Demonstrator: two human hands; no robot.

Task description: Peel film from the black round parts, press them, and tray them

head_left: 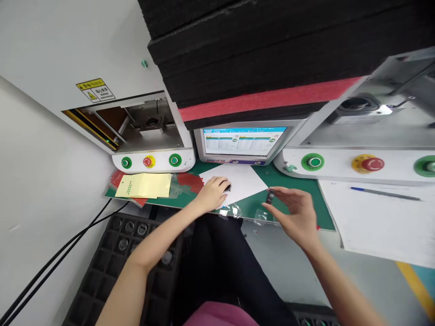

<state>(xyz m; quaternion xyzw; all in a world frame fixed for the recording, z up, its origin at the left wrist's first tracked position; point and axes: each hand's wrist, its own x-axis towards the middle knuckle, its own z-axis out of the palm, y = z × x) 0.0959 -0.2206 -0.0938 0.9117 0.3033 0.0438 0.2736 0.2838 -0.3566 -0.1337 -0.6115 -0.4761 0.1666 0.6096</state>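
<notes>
Over a white paper sheet (244, 181) on the green bench, my left hand (214, 192) has its fingers closed on a small round dark part (228, 186). To the right, my right hand (295, 210) pinches another small dark round part (270, 196) edge-on between thumb and fingertips, above the bench edge. The exact kind of both parts is too small to make out. Small clear plastic film pieces (234, 211) lie along the bench edge between the hands.
A screen (244, 142) stands behind the paper, below stacked black foam (258, 59). Button panels flank it, one with a red stop button (373, 164). Yellow cards (144, 185) lie left; a blue pen (384, 194) lies on papers right. A compartment tray (102, 265) holds round parts lower left.
</notes>
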